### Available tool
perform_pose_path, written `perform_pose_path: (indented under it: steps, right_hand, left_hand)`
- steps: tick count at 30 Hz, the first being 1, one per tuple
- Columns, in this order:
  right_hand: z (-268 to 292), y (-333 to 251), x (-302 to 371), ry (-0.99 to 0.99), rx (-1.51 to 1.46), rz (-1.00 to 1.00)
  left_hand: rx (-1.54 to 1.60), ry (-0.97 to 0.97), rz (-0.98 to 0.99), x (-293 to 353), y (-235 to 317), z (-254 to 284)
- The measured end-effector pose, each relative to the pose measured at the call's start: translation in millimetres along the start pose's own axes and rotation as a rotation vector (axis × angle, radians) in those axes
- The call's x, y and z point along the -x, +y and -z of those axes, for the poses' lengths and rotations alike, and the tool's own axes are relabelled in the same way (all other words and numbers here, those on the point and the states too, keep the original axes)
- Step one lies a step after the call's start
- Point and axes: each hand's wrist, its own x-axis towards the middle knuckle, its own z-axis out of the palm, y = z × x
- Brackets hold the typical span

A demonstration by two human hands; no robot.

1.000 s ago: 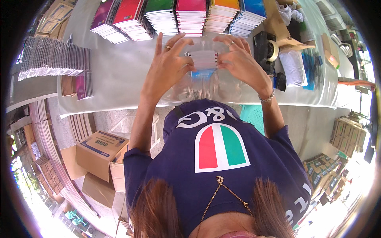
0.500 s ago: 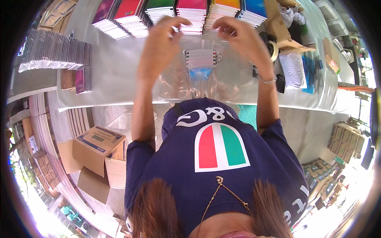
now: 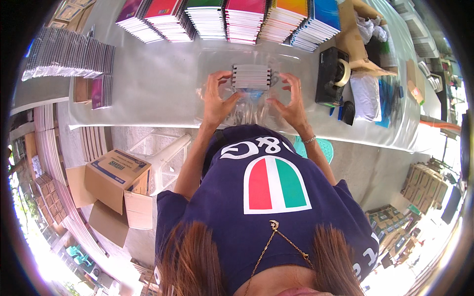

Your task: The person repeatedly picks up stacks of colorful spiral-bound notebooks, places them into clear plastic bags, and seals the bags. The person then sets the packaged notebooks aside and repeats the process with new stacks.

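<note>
A small stack of spiral notebooks (image 3: 252,76) lies in front of me with its white page edges and black binding coils showing. Clear plastic film (image 3: 254,112) is spread around it, with a blue patch visible at its near side. My left hand (image 3: 218,102) is at the stack's left side, fingers curved and thumb apart. On the right, my right hand (image 3: 292,103) mirrors it, fingers spread and bent toward the stack. Both look empty; whether fingertips touch the film is hard to see.
Stacks of spiral notebooks (image 3: 244,22) in several colours line the table's far side. At right are a black tape dispenser (image 3: 328,79), a white packet (image 3: 365,98) and an open carton (image 3: 353,29). Wrapped notebooks (image 3: 69,54) stand at left. A cardboard box (image 3: 116,170) sits below.
Both hands have come back toward me from near the coloured notebook stacks and lowered to either side of the small stack. The view has shifted slightly.
</note>
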Motion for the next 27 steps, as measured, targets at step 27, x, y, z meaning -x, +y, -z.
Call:
perform_pose_path:
  steps: [27]
  right_hand:
    - [-29.1, -10.3, -41.3, 0.106, -0.072, 0.115]
  left_hand:
    - [-0.192, -0.481, -0.084, -68.2, 28.7, 15.8]
